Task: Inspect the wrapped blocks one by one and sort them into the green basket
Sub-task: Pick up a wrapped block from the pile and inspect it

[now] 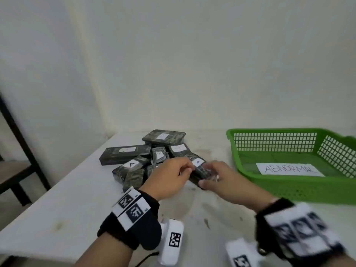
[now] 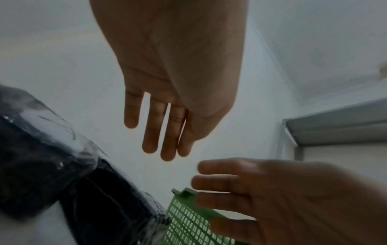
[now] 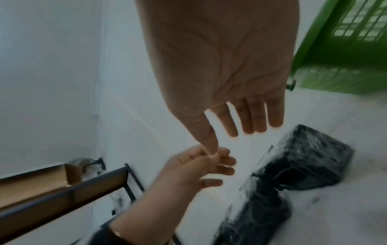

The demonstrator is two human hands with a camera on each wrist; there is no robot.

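Several dark wrapped blocks with white labels lie piled [image 1: 146,157] on the white table [image 1: 57,209]. The nearest block [image 1: 200,170], labelled "A", lies at the pile's right end between my two hands. My left hand [image 1: 183,170] is at its left side and my right hand [image 1: 215,174] at its right side. In the left wrist view my left hand [image 2: 163,140] has straight fingers and holds nothing. My right hand [image 3: 247,122] is likewise spread above a wrapped block [image 3: 310,157]. Whether either hand touches the block I cannot tell. The green basket [image 1: 269,130] stands to the right.
A paper reading "ABNORMAL" [image 1: 289,169] lies in the basket, with no blocks seen inside. A black-framed shelf with a wooden board [image 1: 17,151] stands off the table's left edge. A white wall rises close behind the pile.
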